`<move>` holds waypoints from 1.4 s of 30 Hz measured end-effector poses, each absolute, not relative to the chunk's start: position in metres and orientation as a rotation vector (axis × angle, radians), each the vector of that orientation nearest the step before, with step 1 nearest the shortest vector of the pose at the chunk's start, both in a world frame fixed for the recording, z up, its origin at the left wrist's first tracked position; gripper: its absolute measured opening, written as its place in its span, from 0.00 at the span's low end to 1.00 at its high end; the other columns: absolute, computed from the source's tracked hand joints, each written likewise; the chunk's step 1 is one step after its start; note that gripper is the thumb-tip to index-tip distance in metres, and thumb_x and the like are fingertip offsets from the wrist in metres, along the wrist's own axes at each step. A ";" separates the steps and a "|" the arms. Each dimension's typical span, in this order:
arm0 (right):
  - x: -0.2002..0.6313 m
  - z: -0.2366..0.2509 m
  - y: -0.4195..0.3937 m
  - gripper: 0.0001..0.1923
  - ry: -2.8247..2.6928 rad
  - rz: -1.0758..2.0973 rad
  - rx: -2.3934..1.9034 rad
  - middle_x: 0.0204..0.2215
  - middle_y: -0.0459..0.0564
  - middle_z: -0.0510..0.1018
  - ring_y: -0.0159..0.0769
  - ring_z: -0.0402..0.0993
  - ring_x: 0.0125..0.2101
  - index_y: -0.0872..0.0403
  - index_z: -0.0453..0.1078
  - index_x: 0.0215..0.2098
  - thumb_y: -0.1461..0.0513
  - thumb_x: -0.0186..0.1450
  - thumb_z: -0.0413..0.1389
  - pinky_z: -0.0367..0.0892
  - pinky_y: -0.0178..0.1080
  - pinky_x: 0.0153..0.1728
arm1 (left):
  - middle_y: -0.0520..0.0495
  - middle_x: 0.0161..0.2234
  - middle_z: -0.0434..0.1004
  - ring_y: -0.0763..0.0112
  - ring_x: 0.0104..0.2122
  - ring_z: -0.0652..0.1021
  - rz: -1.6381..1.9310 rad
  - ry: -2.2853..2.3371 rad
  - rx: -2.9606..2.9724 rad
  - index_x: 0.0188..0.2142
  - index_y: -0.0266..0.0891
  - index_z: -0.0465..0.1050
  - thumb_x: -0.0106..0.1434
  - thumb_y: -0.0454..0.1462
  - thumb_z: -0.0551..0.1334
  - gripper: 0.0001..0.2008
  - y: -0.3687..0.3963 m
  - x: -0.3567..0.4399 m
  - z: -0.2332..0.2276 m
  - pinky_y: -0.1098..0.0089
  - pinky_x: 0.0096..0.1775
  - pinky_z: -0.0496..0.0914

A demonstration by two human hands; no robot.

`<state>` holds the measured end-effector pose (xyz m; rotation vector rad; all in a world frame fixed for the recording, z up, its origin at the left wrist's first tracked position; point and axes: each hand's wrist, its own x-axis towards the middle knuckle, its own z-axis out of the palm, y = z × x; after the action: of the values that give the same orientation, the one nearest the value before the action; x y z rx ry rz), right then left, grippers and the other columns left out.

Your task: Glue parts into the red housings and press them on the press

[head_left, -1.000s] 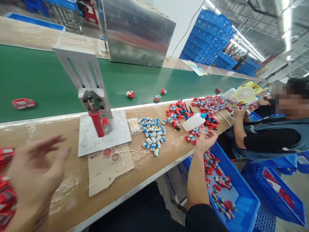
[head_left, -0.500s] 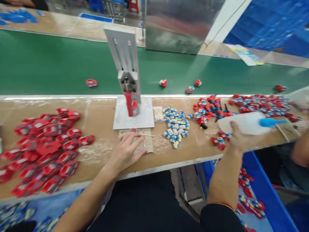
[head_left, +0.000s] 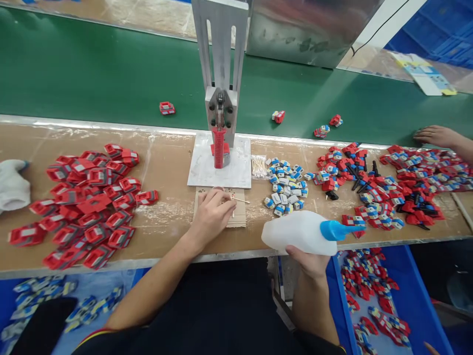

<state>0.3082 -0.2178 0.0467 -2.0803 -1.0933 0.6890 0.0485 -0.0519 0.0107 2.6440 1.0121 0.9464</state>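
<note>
My right hand [head_left: 309, 260] grips a white squeeze bottle [head_left: 297, 231] from below. The bottle lies sideways over the bench's front edge, its blue nozzle [head_left: 338, 230] pointing right. My left hand [head_left: 212, 213] rests on a small piece of cardboard [head_left: 239, 217], fingers loosely bent, with nothing visible in it. Its fingertips are by a small cup, and a cotton swab [head_left: 241, 200] lies just to the right. Behind the cardboard stands a hand press with a red handle [head_left: 218, 148] on a white plate [head_left: 202, 171].
Red parts [head_left: 88, 202] are heaped on the bench at left, small white-and-blue parts [head_left: 285, 188] at centre, and red, blue and black parts [head_left: 373, 185] at right. A co-worker's hand [head_left: 436, 135] rests far right. The green conveyor [head_left: 92, 74] carries a few pieces. Blue bins [head_left: 402, 301] sit below.
The view swung left and down. My right hand lifted the squeeze bottle off the bench and drew it toward me. My left hand settled on the cardboard and bent its fingers.
</note>
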 end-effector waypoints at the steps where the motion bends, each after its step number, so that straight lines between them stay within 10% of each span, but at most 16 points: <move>1: 0.302 0.042 -0.218 0.31 -1.102 0.716 -2.051 0.57 0.56 0.77 0.49 0.77 0.54 0.51 0.68 0.63 0.49 0.67 0.66 0.81 0.53 0.48 | 0.46 0.37 0.83 0.61 0.43 0.79 0.964 1.002 2.648 0.36 0.43 0.81 0.73 0.32 0.62 0.10 -0.052 0.043 0.011 0.60 0.47 0.64; 5: 0.278 0.030 -0.211 0.44 -0.961 0.762 -1.812 0.53 0.57 0.78 0.53 0.78 0.52 0.50 0.65 0.62 0.48 0.54 0.75 0.78 0.54 0.51 | 0.48 0.36 0.84 0.64 0.39 0.80 0.991 0.961 2.670 0.43 0.43 0.81 0.74 0.30 0.60 0.11 -0.053 0.024 0.014 0.61 0.45 0.65; 14: 0.253 0.054 -0.167 0.41 -0.814 1.477 -1.523 0.37 0.48 0.79 0.40 0.74 0.35 0.49 0.70 0.50 0.43 0.45 0.76 0.75 0.43 0.38 | 0.40 0.46 0.80 0.56 0.46 0.80 1.242 1.147 2.037 0.58 0.43 0.73 0.66 0.39 0.67 0.21 -0.103 0.005 0.017 0.56 0.48 0.74; 23: 0.241 0.068 -0.155 0.42 -0.665 1.906 -1.570 0.40 0.48 0.79 0.36 0.75 0.35 0.52 0.69 0.55 0.41 0.51 0.73 0.71 0.36 0.33 | 0.33 0.64 0.69 0.44 0.54 0.79 0.361 0.704 0.282 0.60 0.45 0.69 0.48 0.56 0.80 0.45 -0.152 0.049 0.054 0.58 0.43 0.79; 42: 0.242 0.105 -0.109 0.27 -0.715 2.168 -1.792 0.30 0.46 0.82 0.35 0.77 0.25 0.52 0.74 0.50 0.46 0.59 0.68 0.71 0.34 0.23 | 0.39 0.45 0.82 0.47 0.46 0.82 0.364 0.794 -0.037 0.54 0.42 0.70 0.35 0.62 0.81 0.52 -0.128 0.079 0.074 0.64 0.33 0.77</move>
<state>0.2424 -0.1095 0.1049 -1.7925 -0.7150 2.1677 0.0793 -0.1276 0.0738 -0.0374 0.7943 0.3642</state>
